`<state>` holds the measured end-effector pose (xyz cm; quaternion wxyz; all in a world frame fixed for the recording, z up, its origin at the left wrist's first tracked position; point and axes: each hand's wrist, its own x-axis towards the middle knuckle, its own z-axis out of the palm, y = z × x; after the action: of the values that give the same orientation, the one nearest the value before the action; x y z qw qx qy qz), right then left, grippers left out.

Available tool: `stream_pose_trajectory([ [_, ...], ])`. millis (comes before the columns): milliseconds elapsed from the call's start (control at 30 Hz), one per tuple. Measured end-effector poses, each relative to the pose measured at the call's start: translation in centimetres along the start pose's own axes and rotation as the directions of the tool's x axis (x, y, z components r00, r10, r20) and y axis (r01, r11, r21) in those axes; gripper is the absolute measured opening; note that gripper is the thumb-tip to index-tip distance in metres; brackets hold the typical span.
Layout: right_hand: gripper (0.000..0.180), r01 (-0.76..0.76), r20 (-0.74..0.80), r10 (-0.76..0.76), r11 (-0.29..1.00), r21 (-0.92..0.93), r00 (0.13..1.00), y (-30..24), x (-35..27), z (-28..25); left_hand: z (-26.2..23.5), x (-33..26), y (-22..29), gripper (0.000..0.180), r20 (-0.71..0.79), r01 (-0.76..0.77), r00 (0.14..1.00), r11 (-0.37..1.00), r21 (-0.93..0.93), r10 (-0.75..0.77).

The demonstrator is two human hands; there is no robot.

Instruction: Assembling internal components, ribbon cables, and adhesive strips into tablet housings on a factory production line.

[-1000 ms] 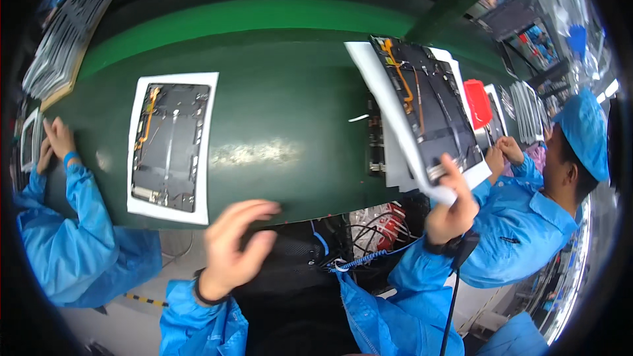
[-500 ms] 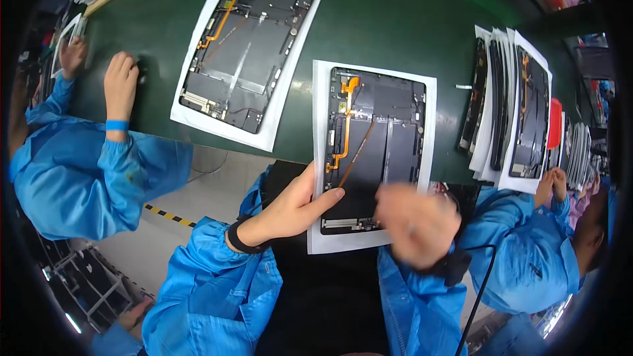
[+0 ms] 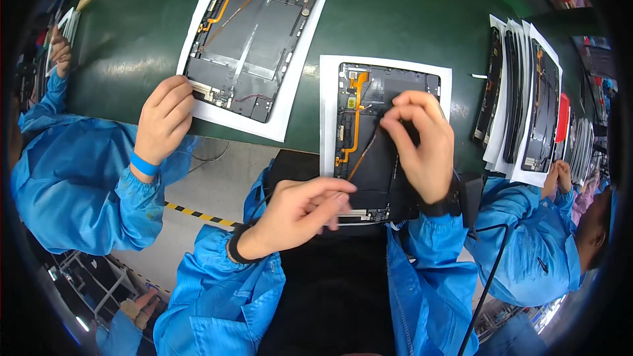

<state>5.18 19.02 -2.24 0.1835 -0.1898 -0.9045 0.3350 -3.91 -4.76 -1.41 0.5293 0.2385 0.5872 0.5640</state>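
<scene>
Both hands have come onto the open tablet, which lies on its white sheet at the near edge of the green conveyor belt. On the tablet's right part, the right hand pinches with narrow fingers; I cannot tell what it holds. At the tablet's lower left corner, the left hand presses with fingers nearly together. Left of this tablet, a co-worker's hand touches a second open tablet.
</scene>
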Motion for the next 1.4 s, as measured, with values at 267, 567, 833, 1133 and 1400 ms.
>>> stream_pose_trajectory([
  [267, 0.031, 0.319, 0.051, -0.321, 0.947, 0.047, 0.946, -3.6, -5.0, -0.5, 0.9, 3.2, 0.4, 0.030, 0.084, 0.254, 0.967, 0.881, -0.399, -0.241],
  [567, 0.030, 0.209, 0.058, -0.229, 0.948, 0.240, 0.972, -1.2, -4.8, -0.5, 1.2, 2.8, -0.7, 0.026, 0.010, 0.119, 0.993, 0.969, -0.218, -0.119],
  [833, 0.028, 0.364, 0.039, -0.365, 0.931, 0.032, 0.930, -0.9, -4.8, -0.5, 1.3, 3.1, -0.4, 0.028, -0.008, 0.053, 0.999, 0.996, -0.068, -0.054],
  [1133, 0.016, 0.090, 0.011, -0.093, 0.980, 0.178, 0.996, -1.1, -4.6, -0.5, 1.7, 3.3, -0.4, 0.027, -0.015, -0.048, 0.999, 0.995, 0.086, 0.050],
  [1400, 0.009, -0.200, -0.222, 0.201, 0.979, 0.027, 0.954, 2.5, -8.3, -7.2, -0.2, 2.9, -0.3, 0.024, -0.007, 0.049, 0.999, 0.992, -0.116, -0.050],
])
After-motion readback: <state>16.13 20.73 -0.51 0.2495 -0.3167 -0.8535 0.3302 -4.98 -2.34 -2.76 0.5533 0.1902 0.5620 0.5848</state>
